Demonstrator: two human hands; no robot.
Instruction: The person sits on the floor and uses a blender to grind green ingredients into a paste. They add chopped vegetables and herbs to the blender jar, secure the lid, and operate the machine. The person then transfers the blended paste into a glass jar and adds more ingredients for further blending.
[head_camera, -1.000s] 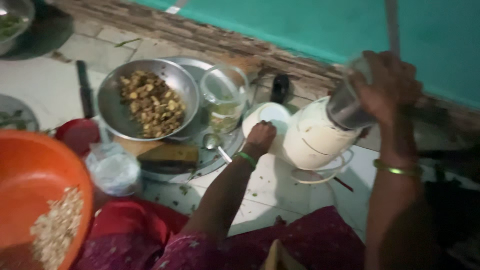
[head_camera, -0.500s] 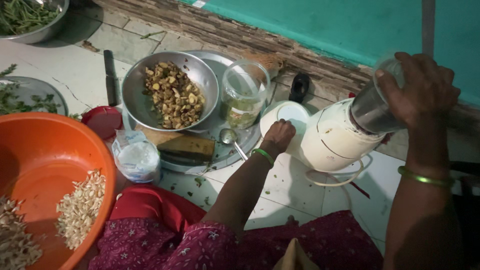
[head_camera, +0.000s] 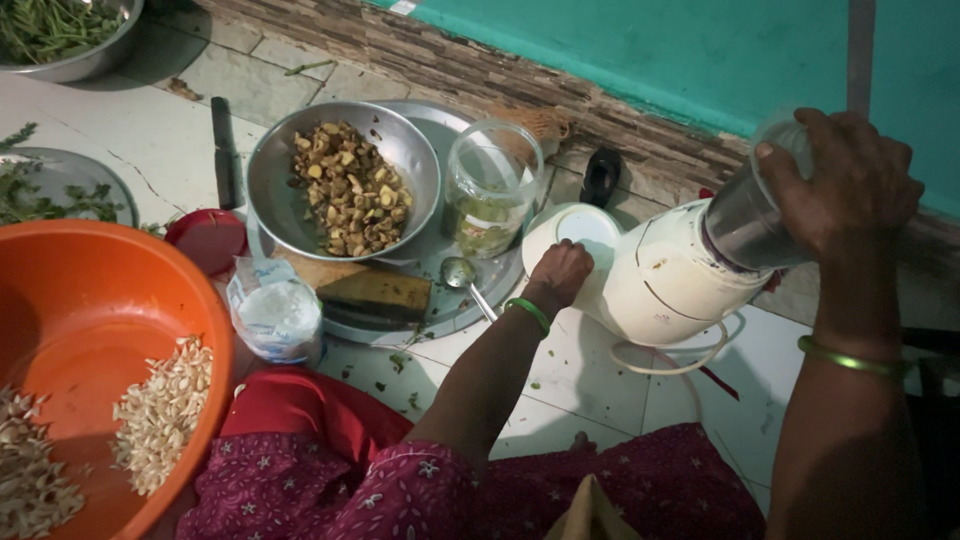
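I see right hand (head_camera: 850, 185) fingers clamped on steel jar (head_camera: 745, 215) atop white mixer base (head_camera: 665, 280); left hand (head_camera: 562, 272) fisted at base front.

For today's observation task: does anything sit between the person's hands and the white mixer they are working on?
Nothing visible does. The right hand presses directly on the steel jar atop the white mixer base, and the left hand is against the base's front side.
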